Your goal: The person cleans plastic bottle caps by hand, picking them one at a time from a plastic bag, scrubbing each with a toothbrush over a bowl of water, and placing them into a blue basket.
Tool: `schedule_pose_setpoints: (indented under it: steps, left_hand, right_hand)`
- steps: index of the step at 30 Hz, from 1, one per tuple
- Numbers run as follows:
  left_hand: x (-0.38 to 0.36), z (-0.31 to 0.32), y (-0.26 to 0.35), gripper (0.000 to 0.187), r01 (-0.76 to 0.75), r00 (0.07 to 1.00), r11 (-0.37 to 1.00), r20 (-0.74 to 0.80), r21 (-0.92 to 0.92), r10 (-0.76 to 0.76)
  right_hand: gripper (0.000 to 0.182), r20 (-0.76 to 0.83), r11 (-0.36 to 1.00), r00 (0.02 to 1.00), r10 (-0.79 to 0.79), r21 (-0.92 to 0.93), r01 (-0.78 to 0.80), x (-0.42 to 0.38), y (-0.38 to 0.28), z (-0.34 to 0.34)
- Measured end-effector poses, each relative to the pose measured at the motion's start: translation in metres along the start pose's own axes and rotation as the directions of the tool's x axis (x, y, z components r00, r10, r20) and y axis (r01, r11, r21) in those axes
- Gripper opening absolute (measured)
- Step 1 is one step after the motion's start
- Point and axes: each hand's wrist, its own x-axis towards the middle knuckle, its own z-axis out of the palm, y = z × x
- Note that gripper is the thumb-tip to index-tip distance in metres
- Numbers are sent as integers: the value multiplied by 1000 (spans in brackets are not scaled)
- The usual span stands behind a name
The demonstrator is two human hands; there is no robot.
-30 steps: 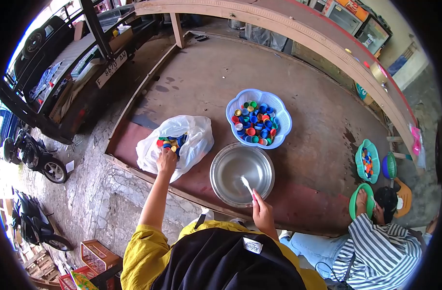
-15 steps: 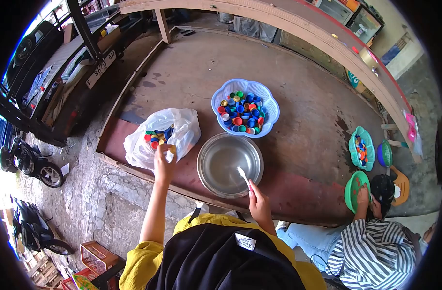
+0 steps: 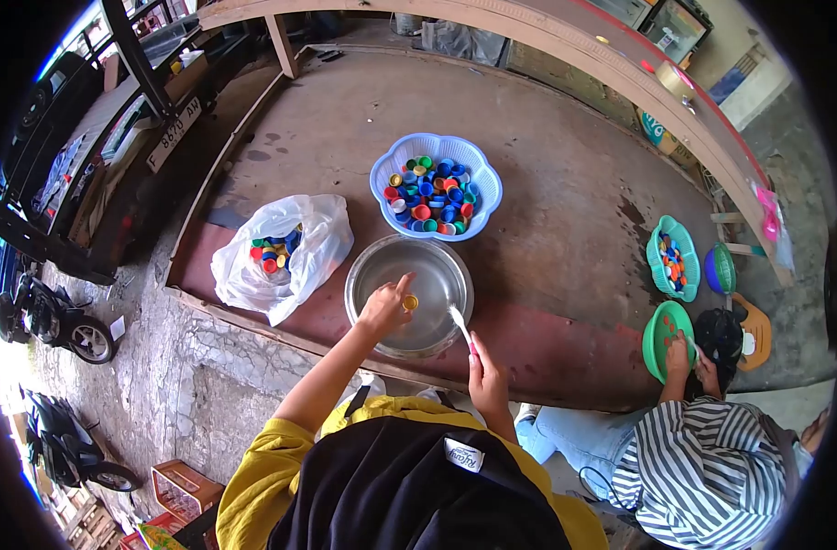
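My left hand point(image 3: 385, 309) is over the metal bowl point(image 3: 378, 264), pinching a yellow bottle cap point(image 3: 410, 302). In my right hand point(image 3: 488, 378), at the bowl's near right rim, is a toothbrush point(image 3: 463, 327) with a white head and pinkish handle; its bristle end reaches over the bowl. Left of the bowl, an open white plastic bag point(image 3: 325, 240) holds several coloured caps point(image 3: 273, 257). Just behind the bowl stands a light blue scalloped basket point(image 3: 488, 183) with many bottle caps point(image 3: 429, 194) in blue, red, green and yellow.
At the right, a person in a striped shirt point(image 3: 693, 467) has both hands at a green basin point(image 3: 654, 344). A turquoise basket point(image 3: 658, 266) of caps stands behind it. A wooden rail point(image 3: 565, 41) crosses the table's point(image 3: 565, 137) far side. Motorbikes point(image 3: 65, 330) are parked at left.
My left hand has moved right, from the plastic bag to over the metal bowl, carrying the yellow bottle cap. My right hand keeps the toothbrush at the bowl. The view has shifted slightly.
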Motion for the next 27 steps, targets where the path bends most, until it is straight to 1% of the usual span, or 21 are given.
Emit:
schedule_pose_setpoints:
  steps: [3, 6, 10, 12, 15, 18, 21, 24, 25, 27]
  left_hand:
    - [1, 6, -2, 77, -22, 1000, 999, 13, 33, 22]
    - [2, 3, 4, 79, 32, 997, 999, 68, 43, -35]
    - [3, 8, 0, 80, 48, 996, 998, 76, 49, -52]
    - [3, 8, 1, 78, 71, 994, 996, 82, 61, -75]
    - [0, 6, 5, 73, 42, 999, 997, 10, -61, -41]
    - [2, 2, 9, 65, -14, 997, 972, -72, -235, -3]
    - [8, -12, 13, 58, -60, 996, 964, -80, -259, 40]
    - [20, -37, 20, 55, -156, 988, 969, -44, -191, 150]
    - [21, -52, 33, 50, -133, 991, 979, -18, -153, 131]
    - [27, -78, 47, 44, -205, 979, 971, -24, -123, 204]
  right_hand:
    - [38, 2, 1000, 1000, 27, -16, -27, -3, 0, -6]
    - [38, -5, 999, 999, 38, -15, -38, -6, -3, -11]
    - [37, -16, 1000, 1000, 21, -12, -21, -10, -1, -12]
    - [37, -1, 999, 999, 43, -17, -43, -11, -2, -13]
    - [36, 7, 999, 999, 53, -10, -53, -12, -2, -13]
    - [36, 29, 997, 997, 78, 7, -78, -12, -1, -12]
    - [37, 45, 997, 996, 74, 24, -75, -11, -2, -10]
    - [37, 55, 999, 997, 45, 27, -46, -7, -3, -9]
    - [37, 58, 999, 998, 34, 25, -36, -6, -4, -8]
    - [37, 117, 996, 989, 93, -13, -92, -3, -9, -11]
